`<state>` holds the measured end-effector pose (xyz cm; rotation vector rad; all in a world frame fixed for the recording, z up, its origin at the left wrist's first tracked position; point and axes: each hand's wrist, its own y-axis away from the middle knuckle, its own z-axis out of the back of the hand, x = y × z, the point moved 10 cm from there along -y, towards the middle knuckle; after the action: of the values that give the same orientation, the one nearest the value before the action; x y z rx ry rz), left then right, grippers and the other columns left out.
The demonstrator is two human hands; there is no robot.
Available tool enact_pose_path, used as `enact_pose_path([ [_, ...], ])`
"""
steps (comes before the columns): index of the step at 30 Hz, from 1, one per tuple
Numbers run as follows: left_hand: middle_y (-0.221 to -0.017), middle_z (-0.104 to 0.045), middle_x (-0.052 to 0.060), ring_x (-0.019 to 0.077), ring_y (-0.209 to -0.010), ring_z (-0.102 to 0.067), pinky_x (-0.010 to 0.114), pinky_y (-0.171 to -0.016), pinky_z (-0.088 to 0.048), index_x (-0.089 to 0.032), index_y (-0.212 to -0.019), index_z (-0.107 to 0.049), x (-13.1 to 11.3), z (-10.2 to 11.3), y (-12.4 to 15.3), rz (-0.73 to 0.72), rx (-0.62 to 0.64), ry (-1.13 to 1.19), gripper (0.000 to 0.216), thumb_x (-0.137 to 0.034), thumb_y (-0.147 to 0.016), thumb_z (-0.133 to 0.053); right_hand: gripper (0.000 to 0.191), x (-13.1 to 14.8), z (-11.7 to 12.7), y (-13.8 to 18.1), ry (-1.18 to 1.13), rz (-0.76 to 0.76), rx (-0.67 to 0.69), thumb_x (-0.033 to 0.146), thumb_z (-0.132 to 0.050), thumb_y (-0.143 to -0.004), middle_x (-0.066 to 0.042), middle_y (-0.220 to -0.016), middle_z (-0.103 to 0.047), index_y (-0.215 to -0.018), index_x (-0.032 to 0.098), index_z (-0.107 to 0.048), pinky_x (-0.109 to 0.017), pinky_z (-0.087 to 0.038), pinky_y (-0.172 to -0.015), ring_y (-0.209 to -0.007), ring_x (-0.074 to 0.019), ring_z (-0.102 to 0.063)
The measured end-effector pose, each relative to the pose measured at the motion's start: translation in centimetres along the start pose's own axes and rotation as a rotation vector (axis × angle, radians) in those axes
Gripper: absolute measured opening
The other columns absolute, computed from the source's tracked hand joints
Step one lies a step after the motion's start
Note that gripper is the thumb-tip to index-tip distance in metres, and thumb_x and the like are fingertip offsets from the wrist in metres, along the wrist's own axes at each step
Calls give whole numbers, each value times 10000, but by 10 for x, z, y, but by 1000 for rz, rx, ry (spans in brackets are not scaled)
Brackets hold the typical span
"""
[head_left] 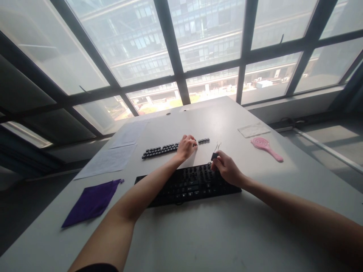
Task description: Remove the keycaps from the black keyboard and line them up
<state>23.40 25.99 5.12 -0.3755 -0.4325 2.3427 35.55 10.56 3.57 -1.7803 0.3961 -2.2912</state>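
A black keyboard (191, 185) lies on the white table, its upper rows bared of keycaps. Beyond it, loose black keycaps (160, 150) are lined up in rows, with a short group of keycaps (204, 140) at the right end. Over the gap in these rows is my left hand (187, 146), its fingers closed on a small dark keycap (195, 144) at the fingertips. Above the keyboard's right part, my right hand (222, 163) grips a keycap puller (214, 155) by its black handle, the wire prongs pointing up and away.
A purple drawstring pouch (92, 202) lies at left, with white paper sheets (110, 160) behind it. To the right are a pink hairbrush (265, 146) and a flat whitish packet (253, 130). Large windows (208, 34) stand past the table's far edge.
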Motion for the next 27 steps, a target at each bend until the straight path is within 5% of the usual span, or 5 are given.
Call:
enact_pose_path([
  [11, -1083, -635, 89, 272, -1055, -494, 410, -960, -470, -194, -881, -748, -3, 17, 2, 44, -61, 42, 80, -211, -814, -706, 108, 4, 7, -1, -93, 17, -73, 303, -488, -971, 9, -722, -639, -903, 222, -505, -286, -448, -633, -657, -152, -596],
  [19, -985, -654, 54, 213, -965, -567, 395, -971, -448, -190, -898, -709, -80, 43, 50, -85, -16, 200, 126, -174, -897, -584, 128, 4, 33, -13, -184, 23, -228, 301, -535, -932, 3, -723, -605, -852, 211, -492, -272, -448, -567, -626, -148, -587],
  [27, -974, -664, 63, 226, -964, -569, 371, -890, -490, -202, -966, -693, -117, 28, 89, -38, 48, 367, 173, -123, -891, -559, 107, 1, 30, 3, -17, 10, -50, 267, -534, -926, 12, -679, -589, -831, 223, -516, -294, -440, -601, -628, -163, -577],
])
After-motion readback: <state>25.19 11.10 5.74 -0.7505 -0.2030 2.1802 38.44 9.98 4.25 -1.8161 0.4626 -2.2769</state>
